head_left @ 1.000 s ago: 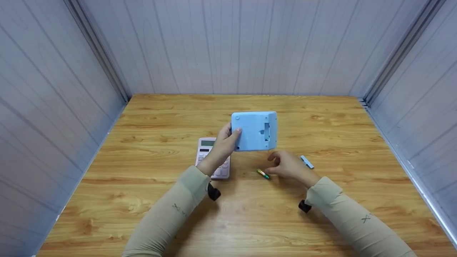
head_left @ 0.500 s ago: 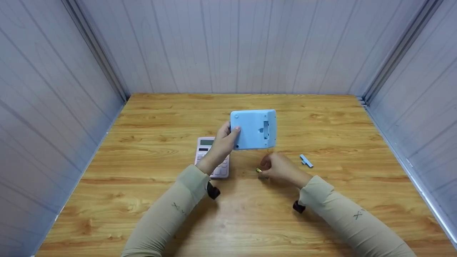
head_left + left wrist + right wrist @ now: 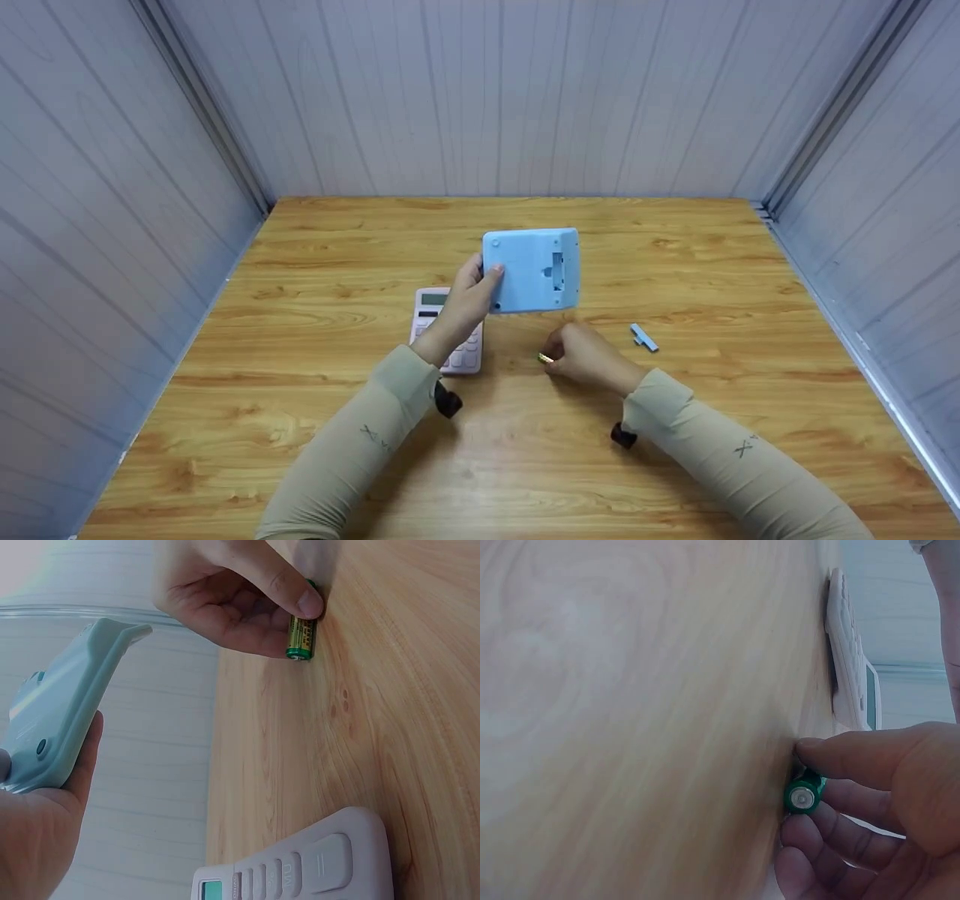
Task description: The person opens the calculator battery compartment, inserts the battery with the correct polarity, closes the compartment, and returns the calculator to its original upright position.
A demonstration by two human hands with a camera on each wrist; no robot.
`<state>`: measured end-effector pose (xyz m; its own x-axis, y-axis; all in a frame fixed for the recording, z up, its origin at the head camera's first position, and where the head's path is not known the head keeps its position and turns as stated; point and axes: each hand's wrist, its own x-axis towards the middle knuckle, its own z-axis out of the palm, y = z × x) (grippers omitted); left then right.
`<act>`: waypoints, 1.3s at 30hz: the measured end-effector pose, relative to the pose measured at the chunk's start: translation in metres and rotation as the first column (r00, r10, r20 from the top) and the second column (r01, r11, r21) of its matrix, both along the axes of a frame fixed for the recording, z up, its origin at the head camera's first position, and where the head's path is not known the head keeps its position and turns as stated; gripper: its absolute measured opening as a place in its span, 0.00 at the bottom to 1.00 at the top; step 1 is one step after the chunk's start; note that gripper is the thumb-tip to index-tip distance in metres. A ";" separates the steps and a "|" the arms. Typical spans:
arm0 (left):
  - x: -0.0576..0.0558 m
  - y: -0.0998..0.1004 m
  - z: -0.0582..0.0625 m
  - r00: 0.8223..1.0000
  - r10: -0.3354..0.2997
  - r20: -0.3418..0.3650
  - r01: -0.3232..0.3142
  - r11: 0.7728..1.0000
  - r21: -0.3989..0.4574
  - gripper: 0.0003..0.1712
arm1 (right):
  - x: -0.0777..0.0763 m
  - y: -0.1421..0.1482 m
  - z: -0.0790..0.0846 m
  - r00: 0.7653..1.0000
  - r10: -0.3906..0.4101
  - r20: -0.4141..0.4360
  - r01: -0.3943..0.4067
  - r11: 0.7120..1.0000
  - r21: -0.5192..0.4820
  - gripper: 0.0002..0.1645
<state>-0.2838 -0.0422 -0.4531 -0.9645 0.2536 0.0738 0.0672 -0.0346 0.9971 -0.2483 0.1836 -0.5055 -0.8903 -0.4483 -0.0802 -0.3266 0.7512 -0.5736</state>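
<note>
My left hand grips a light-blue calculator by one side, above the table, its back turned towards me. A battery slot in that back is uncovered. At the table surface, my right hand pinches a green-and-gold battery between thumb and fingers. From the right wrist, one green end of the battery shows between the fingers. To the right of that hand lies a small light-blue battery cover.
A pale pink calculator lies face up on the wooden table, partly hidden under my left forearm. Panelled walls enclose the table at the back and both sides.
My right hand has moved slightly left and its fingers have closed on the battery. The left hand keeps the blue calculator nearly in place.
</note>
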 end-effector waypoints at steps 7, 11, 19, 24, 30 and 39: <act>0.000 0.000 0.000 1.000 0.004 -0.003 -0.004 1.000 -0.001 0.27 | 0.004 -0.001 0.006 1.000 -0.012 0.013 0.012 1.000 -0.028 0.04; -0.001 -0.002 0.000 1.000 0.007 -0.004 -0.007 1.000 -0.001 0.27 | 0.008 0.000 0.016 0.999 -0.039 0.025 0.040 0.998 -0.051 0.05; -0.002 -0.006 -0.002 1.000 0.015 0.015 -0.015 1.000 -0.009 0.28 | 0.018 0.006 0.040 0.999 -0.053 0.008 0.054 0.994 -0.094 0.07; -0.003 -0.007 -0.003 1.000 0.007 0.018 -0.008 1.000 0.006 0.28 | 0.021 0.010 0.054 0.998 -0.065 0.014 0.066 0.991 -0.119 0.08; -0.002 -0.009 -0.003 1.000 0.015 0.019 -0.015 1.000 0.002 0.27 | 0.020 0.014 0.065 0.996 -0.093 0.010 0.093 0.984 -0.152 0.08; -0.001 -0.009 -0.005 0.999 0.021 0.031 -0.021 1.000 -0.008 0.27 | 0.016 0.020 0.074 0.982 -0.174 -0.074 0.149 0.954 -0.261 0.07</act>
<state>-0.2845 -0.0509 -0.4583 -0.9714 0.2339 0.0418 0.0368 -0.0258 0.9990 -0.2320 0.2032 -0.4317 -0.9503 -0.2928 0.1057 -0.2755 0.6328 -0.7236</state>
